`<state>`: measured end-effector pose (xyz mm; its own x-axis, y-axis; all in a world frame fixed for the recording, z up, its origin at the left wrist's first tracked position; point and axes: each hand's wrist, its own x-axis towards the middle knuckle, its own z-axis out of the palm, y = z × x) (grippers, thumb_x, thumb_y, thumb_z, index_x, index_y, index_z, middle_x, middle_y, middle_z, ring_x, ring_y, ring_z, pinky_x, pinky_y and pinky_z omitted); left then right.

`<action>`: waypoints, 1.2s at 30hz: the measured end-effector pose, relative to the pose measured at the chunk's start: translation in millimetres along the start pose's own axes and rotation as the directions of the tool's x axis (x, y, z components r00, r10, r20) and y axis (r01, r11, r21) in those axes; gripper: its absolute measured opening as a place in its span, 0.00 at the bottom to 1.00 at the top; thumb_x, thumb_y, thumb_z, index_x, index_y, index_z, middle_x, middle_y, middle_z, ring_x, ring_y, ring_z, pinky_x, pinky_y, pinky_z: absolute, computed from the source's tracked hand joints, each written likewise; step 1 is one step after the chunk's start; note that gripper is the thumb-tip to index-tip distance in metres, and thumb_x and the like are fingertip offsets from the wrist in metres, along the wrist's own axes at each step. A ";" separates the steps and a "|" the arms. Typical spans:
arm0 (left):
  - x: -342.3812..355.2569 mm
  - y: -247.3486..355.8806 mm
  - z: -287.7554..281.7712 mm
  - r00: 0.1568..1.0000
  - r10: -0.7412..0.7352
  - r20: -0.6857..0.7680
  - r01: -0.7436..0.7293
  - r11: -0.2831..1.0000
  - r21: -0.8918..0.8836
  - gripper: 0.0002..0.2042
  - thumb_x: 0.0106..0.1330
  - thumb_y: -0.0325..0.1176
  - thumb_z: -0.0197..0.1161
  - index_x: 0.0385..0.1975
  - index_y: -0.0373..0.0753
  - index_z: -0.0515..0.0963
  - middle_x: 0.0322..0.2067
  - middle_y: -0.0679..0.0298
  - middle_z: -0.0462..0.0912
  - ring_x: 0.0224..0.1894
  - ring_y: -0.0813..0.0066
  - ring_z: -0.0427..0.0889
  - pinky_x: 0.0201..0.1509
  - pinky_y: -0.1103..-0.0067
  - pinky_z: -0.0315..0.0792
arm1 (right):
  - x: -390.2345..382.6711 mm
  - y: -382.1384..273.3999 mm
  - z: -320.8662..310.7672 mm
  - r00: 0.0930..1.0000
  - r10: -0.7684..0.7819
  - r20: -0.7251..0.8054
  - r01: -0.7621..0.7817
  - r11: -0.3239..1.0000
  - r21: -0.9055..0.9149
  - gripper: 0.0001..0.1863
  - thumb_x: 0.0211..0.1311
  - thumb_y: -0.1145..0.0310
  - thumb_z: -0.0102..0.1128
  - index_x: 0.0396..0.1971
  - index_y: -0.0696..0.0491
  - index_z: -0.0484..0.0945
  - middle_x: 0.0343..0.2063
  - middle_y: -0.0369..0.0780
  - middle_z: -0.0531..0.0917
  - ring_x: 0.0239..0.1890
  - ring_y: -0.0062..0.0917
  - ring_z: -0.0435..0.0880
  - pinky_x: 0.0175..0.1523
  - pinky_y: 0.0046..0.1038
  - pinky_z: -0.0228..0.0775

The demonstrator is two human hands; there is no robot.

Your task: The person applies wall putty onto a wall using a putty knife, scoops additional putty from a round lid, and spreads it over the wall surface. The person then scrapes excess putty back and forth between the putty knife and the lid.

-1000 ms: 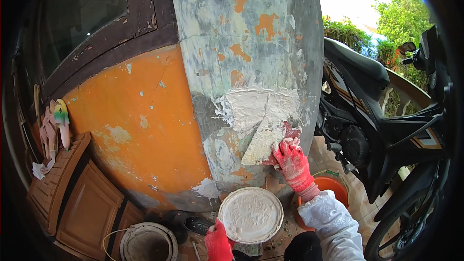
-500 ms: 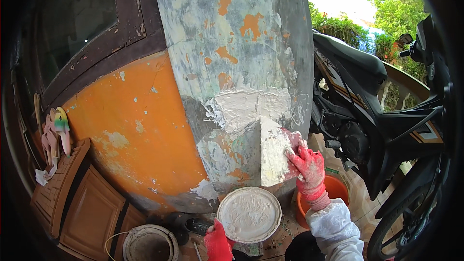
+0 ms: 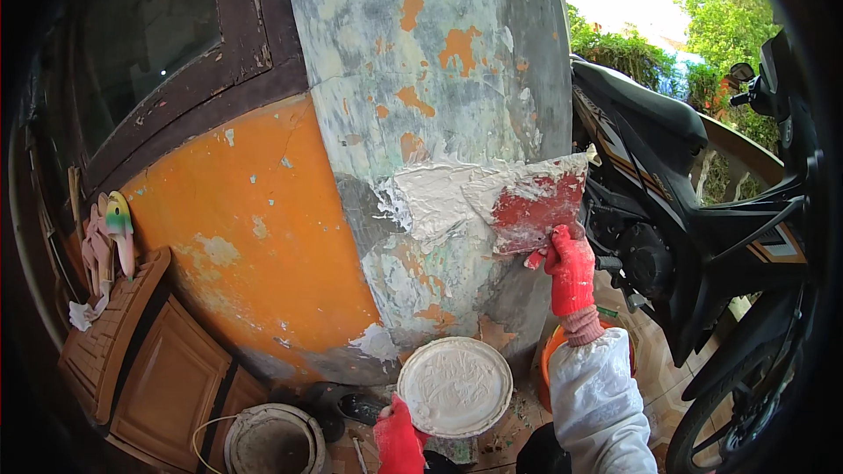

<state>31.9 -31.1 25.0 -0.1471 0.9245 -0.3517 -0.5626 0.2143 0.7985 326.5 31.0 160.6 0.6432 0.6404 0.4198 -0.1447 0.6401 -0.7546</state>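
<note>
A red, flat plastering blade (image 3: 536, 215), smeared with pale filler, lies against the wall; my right hand (image 3: 571, 270), in a red glove, is closed on its lower right corner. Fresh filler (image 3: 432, 197) spreads over the wall just left of the blade, thick and ridged. Low in front of the wall, my left hand (image 3: 399, 439), also red-gloved, grips the left rim of a round lid (image 3: 455, 386) coated with the same filler. The lid is roughly level. The left fingers are partly hidden beneath it.
A black motorbike (image 3: 667, 184) stands close on the right. Below my right forearm is an orange bucket (image 3: 553, 338). A dirty grey bucket (image 3: 272, 443) sits at lower left, beside a brown wooden cabinet (image 3: 167, 364). The wall (image 3: 263, 254) is peeling orange and grey.
My right hand has swung the blade up and right, from hanging below the filler patch to lying across its right part, its red face now showing. The left hand and lid have barely moved.
</note>
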 end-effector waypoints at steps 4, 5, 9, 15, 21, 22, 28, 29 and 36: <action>-5.7 4.3 2.9 0.999 0.044 -0.018 -0.043 0.998 0.034 0.16 0.68 0.41 0.54 0.43 0.32 0.69 0.38 0.53 0.79 0.37 0.62 0.82 0.37 0.68 0.81 | 1.6 -5.9 -17.3 1.000 -0.008 -0.027 0.011 0.994 0.112 0.05 0.63 0.70 0.49 0.30 0.55 0.71 0.17 0.34 0.71 0.13 0.19 0.67 0.21 0.20 0.61; -3.3 3.8 1.6 0.999 0.048 -0.021 -0.048 0.998 0.032 0.16 0.68 0.41 0.54 0.43 0.32 0.69 0.38 0.53 0.79 0.37 0.62 0.82 0.37 0.68 0.81 | -1.4 -9.5 -20.5 0.999 -0.033 0.031 0.027 0.983 0.182 0.05 0.63 0.71 0.48 0.30 0.55 0.71 0.18 0.35 0.71 0.14 0.20 0.68 0.22 0.21 0.63; 2.7 -1.2 7.4 1.000 0.002 -0.004 -0.002 1.000 0.004 0.16 0.68 0.41 0.54 0.41 0.31 0.70 0.37 0.53 0.80 0.35 0.62 0.82 0.37 0.68 0.81 | 0.9 -6.0 -8.2 0.992 0.055 0.111 -0.066 0.993 0.099 0.06 0.63 0.70 0.49 0.31 0.55 0.72 0.18 0.35 0.72 0.14 0.19 0.68 0.22 0.21 0.62; 7.5 -11.0 2.5 0.999 0.043 0.004 -0.043 0.999 0.002 0.17 0.67 0.42 0.54 0.42 0.31 0.70 0.36 0.53 0.80 0.35 0.61 0.82 0.35 0.67 0.81 | 15.2 -4.0 -7.3 0.997 0.023 -0.076 -0.030 0.995 -0.099 0.08 0.62 0.68 0.53 0.26 0.55 0.73 0.13 0.33 0.71 0.12 0.15 0.64 0.19 0.19 0.58; 12.3 -14.7 6.2 0.999 0.039 -0.038 -0.038 0.999 0.039 0.18 0.67 0.44 0.54 0.43 0.32 0.70 0.36 0.52 0.80 0.35 0.60 0.82 0.34 0.66 0.81 | 3.4 -22.0 11.5 0.995 0.009 0.104 -0.023 0.991 0.132 0.08 0.64 0.69 0.50 0.27 0.55 0.72 0.14 0.33 0.71 0.13 0.16 0.65 0.20 0.19 0.59; 11.1 -14.4 10.1 0.999 0.040 -0.033 -0.038 0.997 0.069 0.19 0.67 0.45 0.54 0.43 0.32 0.71 0.36 0.52 0.80 0.35 0.60 0.82 0.34 0.66 0.81 | 11.2 -16.1 11.8 0.994 -0.030 0.101 0.038 0.996 -0.075 0.08 0.63 0.68 0.52 0.28 0.55 0.74 0.14 0.32 0.71 0.12 0.15 0.64 0.19 0.18 0.56; 18.3 -23.8 1.0 0.996 0.046 -0.073 -0.036 0.990 0.137 0.19 0.65 0.46 0.55 0.40 0.32 0.73 0.36 0.53 0.80 0.34 0.61 0.82 0.31 0.68 0.80 | 26.3 -5.4 3.8 0.999 -0.029 -0.041 0.031 0.999 0.036 0.08 0.63 0.67 0.54 0.31 0.57 0.74 0.14 0.33 0.71 0.12 0.17 0.66 0.19 0.20 0.59; 21.0 -26.1 -1.0 0.996 0.046 -0.074 -0.036 0.990 0.135 0.19 0.65 0.46 0.55 0.40 0.32 0.73 0.36 0.53 0.80 0.34 0.61 0.82 0.31 0.68 0.80 | 23.0 -11.1 -6.3 0.999 -0.033 -0.042 0.036 0.996 0.080 0.07 0.63 0.68 0.53 0.31 0.57 0.73 0.14 0.34 0.71 0.12 0.18 0.67 0.19 0.21 0.63; 7.0 -8.4 14.3 0.997 0.024 -0.071 -0.019 0.997 0.075 0.19 0.68 0.44 0.53 0.39 0.30 0.74 0.35 0.55 0.81 0.33 0.63 0.82 0.36 0.71 0.79 | 0.1 -20.2 28.0 0.998 0.050 0.038 -0.046 0.994 -0.102 0.09 0.63 0.66 0.53 0.27 0.56 0.74 0.13 0.34 0.70 0.12 0.17 0.65 0.21 0.18 0.57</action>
<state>47.2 -22.0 22.8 -0.2184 0.9045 -0.3664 -0.4970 0.2200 0.8394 308.4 30.1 190.0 0.6065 0.6868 0.4006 -0.0968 0.5638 -0.8202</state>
